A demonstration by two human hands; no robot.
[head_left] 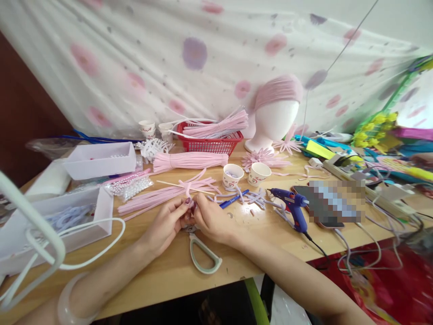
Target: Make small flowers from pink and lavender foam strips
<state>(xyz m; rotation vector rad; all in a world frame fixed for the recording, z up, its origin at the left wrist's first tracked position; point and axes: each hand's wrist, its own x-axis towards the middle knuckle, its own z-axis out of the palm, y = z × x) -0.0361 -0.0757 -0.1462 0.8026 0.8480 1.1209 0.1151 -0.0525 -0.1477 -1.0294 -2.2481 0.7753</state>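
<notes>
My left hand (166, 221) and my right hand (214, 218) meet over the front middle of the table. Between their pinched fingertips is a bent pink pipe cleaner (188, 191), its lower part hidden by the fingers. Under my hands lies a pair of scissors (204, 258) with a pale green and white handle; the blades are covered from sight. Loose pink pipe cleaners (152, 201) fan out just behind my left hand, with a thin wooden stick (169, 184) across them. A blue pen (233, 199) rests beyond my right hand, beside short lilac pieces (257, 198).
Two paper cups (260, 174) stand behind the pen. To the right are a blue glue gun (294, 208), a phone (304, 198) and cables. White boxes (101, 160) fill the left side. A red basket (213, 145) and a foam head (275, 122) stand at the back.
</notes>
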